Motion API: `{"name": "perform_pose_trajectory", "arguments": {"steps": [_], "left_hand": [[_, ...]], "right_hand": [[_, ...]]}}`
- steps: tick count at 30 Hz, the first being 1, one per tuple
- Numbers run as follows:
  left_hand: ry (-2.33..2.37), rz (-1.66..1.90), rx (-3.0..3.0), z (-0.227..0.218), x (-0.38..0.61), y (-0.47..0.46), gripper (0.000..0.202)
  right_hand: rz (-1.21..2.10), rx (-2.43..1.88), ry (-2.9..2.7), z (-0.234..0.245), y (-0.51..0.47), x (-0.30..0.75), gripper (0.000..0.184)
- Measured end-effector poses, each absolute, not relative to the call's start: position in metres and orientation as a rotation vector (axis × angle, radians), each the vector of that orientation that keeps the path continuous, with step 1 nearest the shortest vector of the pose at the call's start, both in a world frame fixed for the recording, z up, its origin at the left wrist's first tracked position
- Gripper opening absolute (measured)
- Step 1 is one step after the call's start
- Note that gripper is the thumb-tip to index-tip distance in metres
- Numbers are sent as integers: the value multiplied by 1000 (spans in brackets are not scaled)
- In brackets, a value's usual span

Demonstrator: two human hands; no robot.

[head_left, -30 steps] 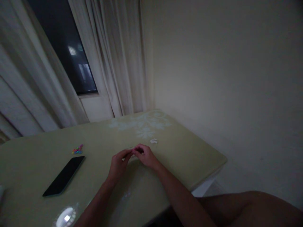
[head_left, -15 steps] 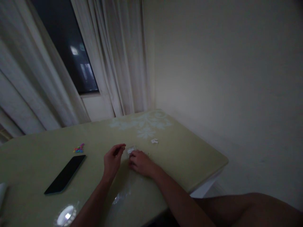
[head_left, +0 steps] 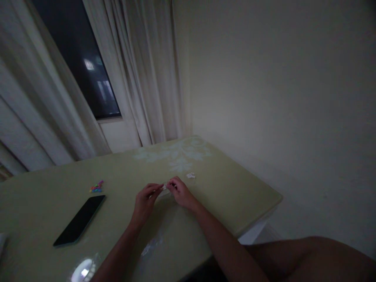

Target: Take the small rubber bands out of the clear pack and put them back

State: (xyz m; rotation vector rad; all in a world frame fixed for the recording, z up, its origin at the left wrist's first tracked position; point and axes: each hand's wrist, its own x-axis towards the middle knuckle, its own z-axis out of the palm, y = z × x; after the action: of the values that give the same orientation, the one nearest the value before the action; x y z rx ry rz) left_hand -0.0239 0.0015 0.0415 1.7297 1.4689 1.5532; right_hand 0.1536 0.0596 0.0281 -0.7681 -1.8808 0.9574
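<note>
My left hand [head_left: 146, 199] is closed in a pinch, its fingertips at a small whitish piece [head_left: 164, 187]. From the other side my right hand [head_left: 179, 192] pinches at the same spot, so the two sets of fingertips nearly meet above the table. The fingers partly cover the piece, and its exact kind is too small to tell. Just beneath the hands, something clear like thin plastic shows faintly. A little beyond my right hand lies a small group of white pieces [head_left: 190, 175].
A dark phone-like slab [head_left: 80, 221] lies on the greenish tablecloth [head_left: 235, 196] at the left, with several small colourful pieces [head_left: 96, 187] behind it. Clear plastic [head_left: 151, 246] lies near my left forearm. A round shiny object [head_left: 83, 270] sits at the front. Curtains and a wall border the table.
My right hand has lifted from the table and turned to meet the left fingertips. My left hand has shifted slightly right. A whitish piece now shows between them.
</note>
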Motion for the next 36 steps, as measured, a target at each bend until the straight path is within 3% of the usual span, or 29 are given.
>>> {"name": "perform_pose_trajectory", "arguments": {"steps": [8, 17, 26, 36], "left_hand": [[1462, 1540, 1730, 43, -19, -2, 28], [1556, 1519, 1658, 45, -19, -5, 40], [1608, 1538, 1659, 39, -25, -1, 38], [1616, 1530, 1637, 40, -23, -2, 31]], "right_hand": [[1127, -695, -1783, 23, 60, 149, 21], [645, -1162, -1813, 19, 83, 176, 6], [633, -1218, -2095, 18, 78, 184, 20], [545, -1287, -2178, 32, 67, 182, 12]]}}
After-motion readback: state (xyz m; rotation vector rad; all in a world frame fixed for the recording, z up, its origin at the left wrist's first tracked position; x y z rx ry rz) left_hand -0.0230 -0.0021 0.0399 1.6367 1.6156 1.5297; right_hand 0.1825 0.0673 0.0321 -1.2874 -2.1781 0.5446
